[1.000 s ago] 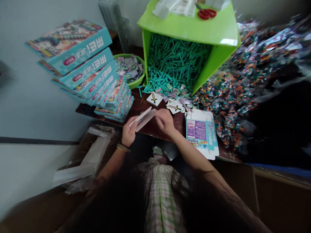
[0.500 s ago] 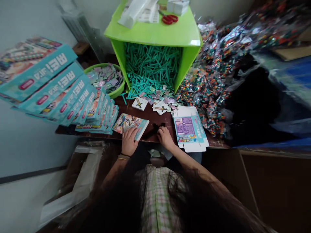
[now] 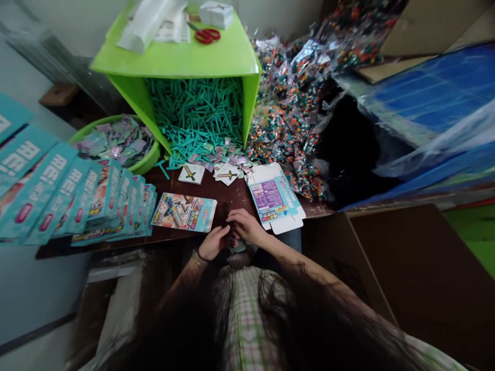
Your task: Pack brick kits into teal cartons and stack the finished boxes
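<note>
At the table's front edge, my left hand (image 3: 214, 242) and my right hand (image 3: 247, 226) are closed together on a small dark piece with a knobbly edge (image 3: 225, 208); most of it is hidden by my fingers. Just left of my left hand lies a printed box (image 3: 184, 212) with colourful pictures, flat on the table. To the right of my right hand is a flattened teal and white box (image 3: 273, 198) with its flaps out. Beyond my hands lie cards printed with a pixel sword (image 3: 191, 173) and another sword-printed stack (image 3: 226, 174).
Teal boxes (image 3: 58, 188) are stacked at the left. A green basin (image 3: 149, 162) holds small packets. Teal sticks (image 3: 197, 105) fill a green bin (image 3: 174, 59) lying on its side, with red scissors (image 3: 207, 35) on top. Bags of coloured pieces (image 3: 286, 123) pile up at the right.
My left hand has left the printed box and joined my right hand at the dark piece. The box now lies turned, and the whole view has swung to the right.
</note>
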The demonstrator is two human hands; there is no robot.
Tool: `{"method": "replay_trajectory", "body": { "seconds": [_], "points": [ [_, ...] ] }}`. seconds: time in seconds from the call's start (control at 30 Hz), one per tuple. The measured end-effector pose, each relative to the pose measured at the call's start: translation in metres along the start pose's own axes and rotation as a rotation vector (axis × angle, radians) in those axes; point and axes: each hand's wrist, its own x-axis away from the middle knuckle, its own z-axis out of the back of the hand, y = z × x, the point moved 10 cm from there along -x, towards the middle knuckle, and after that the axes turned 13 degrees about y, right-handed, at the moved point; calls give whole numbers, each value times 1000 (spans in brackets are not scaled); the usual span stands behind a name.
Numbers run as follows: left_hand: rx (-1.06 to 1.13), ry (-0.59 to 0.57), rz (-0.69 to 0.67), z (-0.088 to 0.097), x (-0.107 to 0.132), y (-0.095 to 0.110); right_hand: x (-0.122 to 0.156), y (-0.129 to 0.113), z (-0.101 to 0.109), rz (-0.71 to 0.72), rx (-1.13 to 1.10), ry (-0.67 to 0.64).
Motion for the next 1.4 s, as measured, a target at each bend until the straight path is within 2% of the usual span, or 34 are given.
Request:
{"method": "replay_trajectory", "body": {
  "seconds": [0.03,0.07,0.1,0.13,0.17,0.27,0.33,0.37,0.4,0.43,0.47,0.5,0.57,0.63,0.67,0.7,0.73,0.8,0.9,0.97,1.07,1.13,1.27,1.33,1.4],
  "points": [
    [28,-11,27,-5,0,-1,-7,1,5,34,24,-22],
    [49,0,36,-7,0,1,-17,11,19,31,91,7],
    [63,20,38,-6,0,3,-29,28,43,-8,186,79],
    [71,39,39,-4,0,4,-42,49,76,-77,301,188],
    [74,50,41,-2,0,6,-51,75,120,-197,432,347],
    [56,42,49,3,1,5,-68,125,220,-355,545,536],
    [31,29,70,6,0,1,-67,138,269,-423,532,680],
    [26,27,82,6,0,-2,-63,135,283,-422,507,766],
    [33,30,91,6,-1,-5,-59,126,287,-384,478,836],
    [52,37,94,6,-1,-6,-56,111,280,-314,451,871],
    [81,46,89,4,-3,-6,-52,91,262,-234,432,872],
    [123,56,74,1,-4,-4,-49,70,233,-150,419,819],
    [236,82,26,-3,-8,6,-37,27,153,-27,364,606],
    [362,123,29,-2,-13,14,-17,-16,57,113,230,224],
    [415,153,59,1,-16,15,-5,-30,21,150,181,83],
    [459,190,92,6,-18,16,4,-41,-3,182,127,-10],
    [494,232,112,14,-19,17,5,-43,-16,187,87,-55],
    [541,307,80,34,-18,24,-16,-22,-15,124,56,-29],
    [527,310,17,57,-9,29,-85,54,15,-121,188,104],
    [490,266,41,62,-3,23,-130,106,33,-287,318,175],
    [471,242,33,65,4,17,-176,146,41,-367,357,249],
    [460,250,8,67,6,16,-188,157,42,-385,334,273],
    [448,293,-6,72,8,15,-189,164,58,-446,273,291],
    [482,320,-7,75,8,17,-183,158,67,-474,239,312],
    [538,354,-9,75,5,19,-170,140,67,-483,183,325]
  ]
}}
